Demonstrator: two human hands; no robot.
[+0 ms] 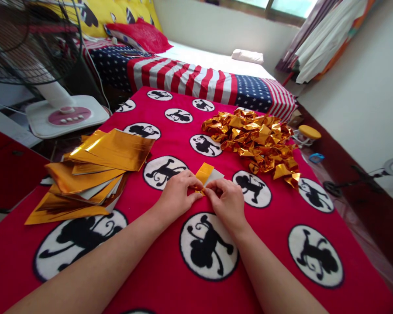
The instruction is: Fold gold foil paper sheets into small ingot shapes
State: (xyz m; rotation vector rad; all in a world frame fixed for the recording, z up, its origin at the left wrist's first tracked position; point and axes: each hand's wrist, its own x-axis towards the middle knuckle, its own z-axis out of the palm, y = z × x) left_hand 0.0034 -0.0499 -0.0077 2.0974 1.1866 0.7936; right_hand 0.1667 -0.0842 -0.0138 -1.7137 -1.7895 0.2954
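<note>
A table (265, 244) under a red cloth filled the lower part of the frame. At the centre, the left hand (178, 194) and right hand (227, 203) met almost fingertip to fingertip, each grip clamped, thumb against fingers, on the lower end of a small gold paper (204, 172). The paper extended from between the grips toward the top of the frame; its gold strip ran lengthwise upward and slightly right, a pale face showing along its right side. Neither hand was clearly nearer, both touching the same end; the part under the fingertips was hidden. Left of centre lay a loose stack of gold sheets (114, 148); at upper right, a heap of folded gold pieces (249, 135). A fan (67, 114) stood at upper left, with a bed (206, 54) behind.
</note>
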